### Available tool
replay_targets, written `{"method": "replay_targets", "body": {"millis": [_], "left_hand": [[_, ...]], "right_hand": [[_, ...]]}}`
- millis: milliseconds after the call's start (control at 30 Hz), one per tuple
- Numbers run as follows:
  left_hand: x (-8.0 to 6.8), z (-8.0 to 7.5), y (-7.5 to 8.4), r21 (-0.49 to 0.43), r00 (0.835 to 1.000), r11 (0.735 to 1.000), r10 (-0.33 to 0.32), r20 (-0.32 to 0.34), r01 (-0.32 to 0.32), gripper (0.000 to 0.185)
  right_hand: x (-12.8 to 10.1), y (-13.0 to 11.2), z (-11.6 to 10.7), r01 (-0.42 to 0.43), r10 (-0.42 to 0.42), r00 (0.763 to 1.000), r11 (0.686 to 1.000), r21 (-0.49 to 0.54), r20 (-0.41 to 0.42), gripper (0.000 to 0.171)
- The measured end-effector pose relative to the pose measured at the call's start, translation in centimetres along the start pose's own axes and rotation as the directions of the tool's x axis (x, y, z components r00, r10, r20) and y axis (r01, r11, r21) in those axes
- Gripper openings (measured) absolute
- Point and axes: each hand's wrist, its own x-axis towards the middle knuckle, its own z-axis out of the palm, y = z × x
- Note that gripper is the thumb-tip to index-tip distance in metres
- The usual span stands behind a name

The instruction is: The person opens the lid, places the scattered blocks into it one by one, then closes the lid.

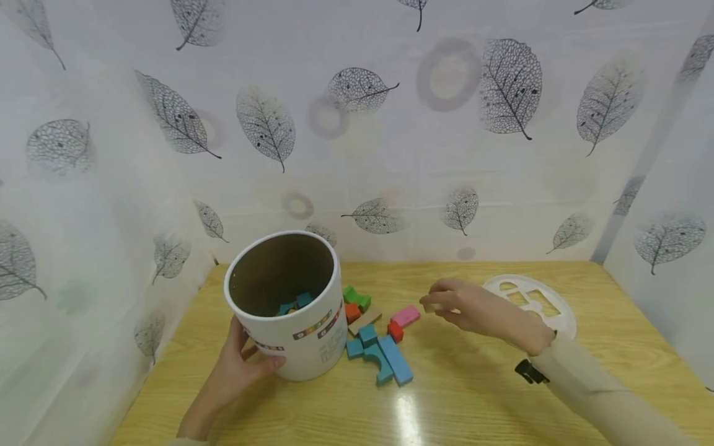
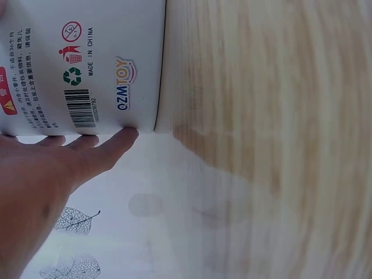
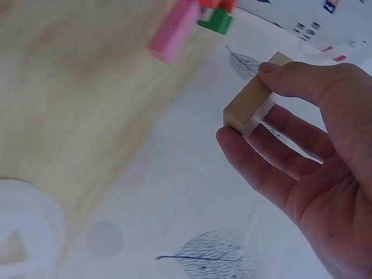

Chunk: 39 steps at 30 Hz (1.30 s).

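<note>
My left hand (image 1: 237, 365) holds the side of a white toy bucket (image 1: 304, 347), its thumb on the front and its fingers around the left side. Inside the bucket lie blue blocks (image 1: 295, 303). In the left wrist view, my fingertips touch the bucket's printed wall (image 2: 104, 58). My right hand (image 1: 474, 310) is raised above the table, right of the loose blocks. Between thumb and fingers it pinches a plain wooden block (image 3: 250, 102), clear in the right wrist view. Closest to that hand on the table is a pink block (image 1: 406, 316).
Beside the bucket lie a green arched block (image 1: 357, 299), red blocks (image 1: 395, 331), a blue bar (image 1: 396, 360), a blue curved block (image 1: 379, 362) and a flat wooden piece (image 1: 365, 323). A white lid with shaped holes (image 1: 566, 322) lies behind my right forearm. Leaf-patterned sheeting (image 1: 390, 155) encloses the table.
</note>
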Motion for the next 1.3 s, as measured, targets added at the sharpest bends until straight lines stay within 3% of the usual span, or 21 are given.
{"method": "replay_targets", "body": {"millis": [233,400,533,633,867,1033,1300], "left_hand": [[0.0,-0.1,0.1,0.001,1.0,1.0,0.002,0.003,-0.002,0.116],[-0.1,0.1,-0.1,-0.011,1.0,1.0,-0.004,0.006,0.004,0.117],[-0.2,0.1,0.0,-0.005,1.0,1.0,-0.011,0.0,0.011,0.118],[-0.2,0.0,0.2,-0.002,1.0,1.0,-0.025,-0.003,0.025,0.118],[0.0,-0.1,0.5,-0.01,0.999,0.999,-0.03,0.012,0.03,0.116],[0.0,-0.1,0.4,-0.013,0.999,0.999,-0.034,0.012,0.034,0.117],[0.0,-0.1,0.3,-0.009,0.999,0.999,-0.037,0.015,0.038,0.117]], "right_hand": [[4.8,-0.4,-2.0,0.051,-0.05,0.997,0.999,0.015,-0.054,0.035],[8.1,-0.9,-3.0,0.154,-0.147,0.975,0.988,0.028,-0.168,0.038],[10.6,-1.6,-4.0,0.209,-0.194,0.958,0.977,0.049,-0.212,0.038],[12.5,-2.3,-4.7,0.224,-0.206,0.955,0.973,0.064,-0.212,0.037],[16.3,-4.7,-5.9,0.186,-0.172,0.976,0.977,0.103,-0.136,0.034],[18.8,-6.1,-5.6,0.18,-0.17,0.981,0.976,0.123,-0.091,0.031],[21.4,-7.7,-4.5,0.215,-0.206,0.974,0.973,0.088,-0.098,0.029]]}}
